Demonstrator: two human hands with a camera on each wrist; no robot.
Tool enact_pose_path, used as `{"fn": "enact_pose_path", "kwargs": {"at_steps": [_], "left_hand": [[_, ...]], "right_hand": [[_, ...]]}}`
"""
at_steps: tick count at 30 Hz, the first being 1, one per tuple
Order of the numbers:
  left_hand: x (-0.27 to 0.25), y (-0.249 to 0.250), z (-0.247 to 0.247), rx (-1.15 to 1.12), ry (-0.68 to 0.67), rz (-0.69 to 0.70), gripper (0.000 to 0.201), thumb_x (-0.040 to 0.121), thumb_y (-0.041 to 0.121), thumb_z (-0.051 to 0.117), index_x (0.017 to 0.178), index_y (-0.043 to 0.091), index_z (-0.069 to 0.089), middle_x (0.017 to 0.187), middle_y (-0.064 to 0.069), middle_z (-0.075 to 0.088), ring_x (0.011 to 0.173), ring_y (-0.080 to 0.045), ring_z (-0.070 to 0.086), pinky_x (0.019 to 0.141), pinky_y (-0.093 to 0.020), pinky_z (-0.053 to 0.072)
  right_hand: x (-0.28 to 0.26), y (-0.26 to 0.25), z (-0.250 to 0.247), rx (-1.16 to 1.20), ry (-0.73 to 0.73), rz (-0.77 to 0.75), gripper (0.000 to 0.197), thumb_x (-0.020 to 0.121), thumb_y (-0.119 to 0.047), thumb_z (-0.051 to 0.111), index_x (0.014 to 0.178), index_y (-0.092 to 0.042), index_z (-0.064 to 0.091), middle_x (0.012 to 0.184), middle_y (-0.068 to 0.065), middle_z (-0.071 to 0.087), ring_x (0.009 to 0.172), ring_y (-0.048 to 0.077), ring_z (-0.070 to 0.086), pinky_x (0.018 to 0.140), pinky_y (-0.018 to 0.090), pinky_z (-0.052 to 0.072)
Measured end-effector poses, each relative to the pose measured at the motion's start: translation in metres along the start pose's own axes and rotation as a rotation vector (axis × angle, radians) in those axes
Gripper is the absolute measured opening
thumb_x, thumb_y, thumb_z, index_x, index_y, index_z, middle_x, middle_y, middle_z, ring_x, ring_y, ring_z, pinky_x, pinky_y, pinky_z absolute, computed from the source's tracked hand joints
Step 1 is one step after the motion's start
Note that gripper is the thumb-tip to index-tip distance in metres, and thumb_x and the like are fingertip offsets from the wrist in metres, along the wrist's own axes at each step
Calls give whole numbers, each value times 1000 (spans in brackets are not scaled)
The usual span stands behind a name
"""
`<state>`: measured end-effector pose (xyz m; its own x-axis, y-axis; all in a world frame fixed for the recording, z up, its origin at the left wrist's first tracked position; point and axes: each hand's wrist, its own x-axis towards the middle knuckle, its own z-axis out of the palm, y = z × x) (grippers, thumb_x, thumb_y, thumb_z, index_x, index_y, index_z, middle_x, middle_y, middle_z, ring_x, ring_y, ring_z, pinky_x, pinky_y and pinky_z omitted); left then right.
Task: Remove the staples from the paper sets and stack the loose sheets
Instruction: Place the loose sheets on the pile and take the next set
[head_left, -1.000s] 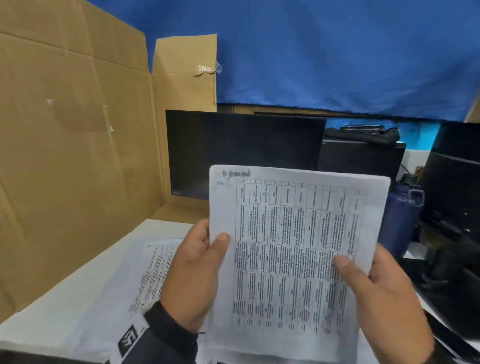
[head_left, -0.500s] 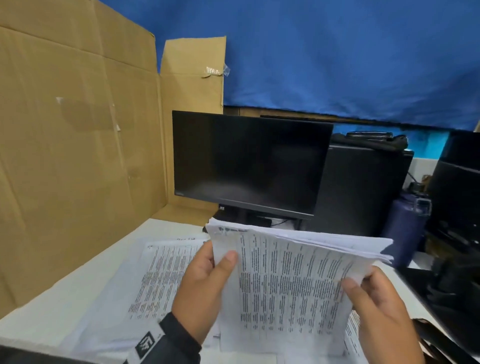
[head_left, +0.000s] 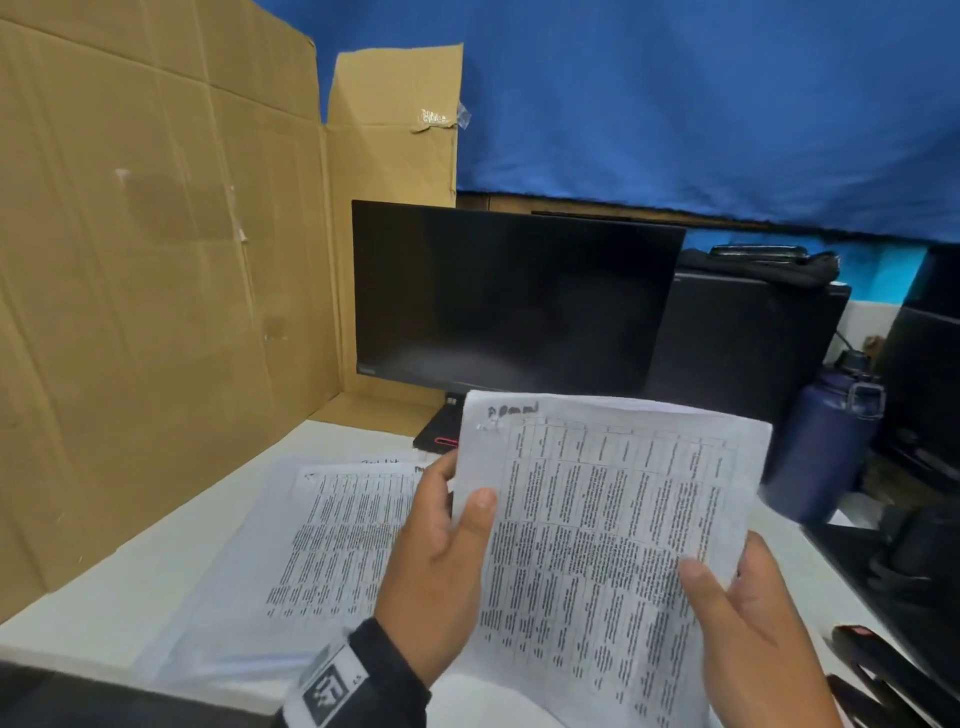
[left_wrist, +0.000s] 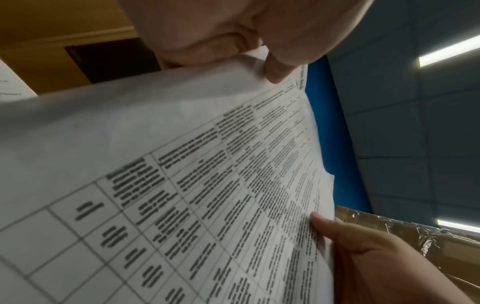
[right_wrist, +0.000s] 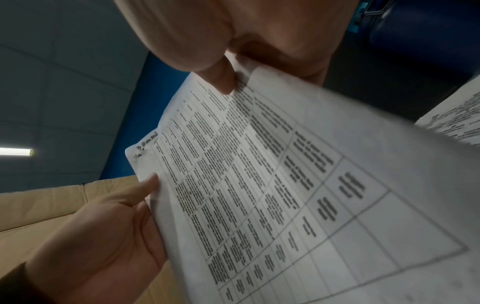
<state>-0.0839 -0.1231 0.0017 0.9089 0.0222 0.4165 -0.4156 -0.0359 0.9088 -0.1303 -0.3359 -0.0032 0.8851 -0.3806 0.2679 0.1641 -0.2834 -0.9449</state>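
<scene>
I hold a stapled paper set (head_left: 597, 525) upright over the white desk, a printed table on its front page. My left hand (head_left: 447, 566) grips its left edge with the thumb on the front. My right hand (head_left: 737, 618) grips its right edge the same way. In the right wrist view the paper set (right_wrist: 272, 185) shows a staple (right_wrist: 139, 151) at its top corner, above my left hand (right_wrist: 109, 236). In the left wrist view the page (left_wrist: 182, 195) fills the picture, with my right hand (left_wrist: 363, 257) at its far edge. More printed sheets (head_left: 332, 525) lie flat on the desk to the left.
A black monitor (head_left: 509, 296) stands behind the papers, with a cardboard sheet (head_left: 145, 291) along the left. A dark blue bottle (head_left: 826, 441) and black equipment (head_left: 748, 332) stand at the right. A black and red tool (head_left: 883, 660) lies near the desk's right front edge.
The paper set dropped and tilted flat half a second ago, then came back up so that its front page faces me again. Both hands kept their grip.
</scene>
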Motion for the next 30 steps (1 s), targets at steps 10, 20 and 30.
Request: {"fn": "enact_pose_path", "kwargs": {"at_steps": [10,20,30], "left_hand": [[2,23,-10,-197,-65,-157,24,90,27,62,105,22,80,108,-5,81,101,-27,78,94,-49,55],[1,-15,-4,-444,-123,-564,45,92,21,63,128,-4,63,121,-25,73,117,-43,69,96,-54,58],[-13,-19,-1,-417,-133,-728,38,98,17,59,130,-3,64,123,-28,71,117,-46,68,109,-61,47]], "right_hand": [[-2,-19,-23,-43,-72,-147,31,102,-12,49,115,-38,58,114,-27,69,106,-6,64,84,19,47],[-19,12,-49,-213,-253,52,19,103,-20,51,110,-36,59,108,-28,71,99,-8,67,84,20,53],[18,89,-118,-1337,-152,92,15,95,-47,51,106,-40,57,122,-12,55,102,16,48,88,35,43]]}}
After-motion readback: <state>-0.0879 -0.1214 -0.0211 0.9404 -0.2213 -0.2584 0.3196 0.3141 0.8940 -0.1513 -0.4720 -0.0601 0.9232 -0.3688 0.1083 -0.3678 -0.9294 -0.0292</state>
